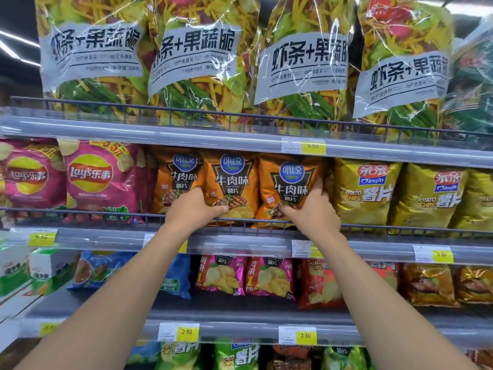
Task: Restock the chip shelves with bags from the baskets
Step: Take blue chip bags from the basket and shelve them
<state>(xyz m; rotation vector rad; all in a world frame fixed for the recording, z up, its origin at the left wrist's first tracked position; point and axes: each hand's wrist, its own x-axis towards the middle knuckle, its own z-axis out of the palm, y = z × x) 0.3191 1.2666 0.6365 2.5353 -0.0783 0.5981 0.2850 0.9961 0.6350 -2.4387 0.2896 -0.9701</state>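
The left bag (176, 177), middle bag (232, 180) and right bag (289, 182), all orange, stand in a row at the front edge of the middle shelf (240, 244). Their bottoms are hidden behind its wire rail (106, 216). The left hand (196, 209) grasps the middle bag at its lower left corner, fingers curled onto its front. Its thumb is hidden, and the hand covers part of the left bag. The right hand (312, 209) grasps the right bag, thumb up its right edge, fingers on its lower front. Pink bags (101, 180) are cut off at the left, yellow bags (368, 193) at the right.
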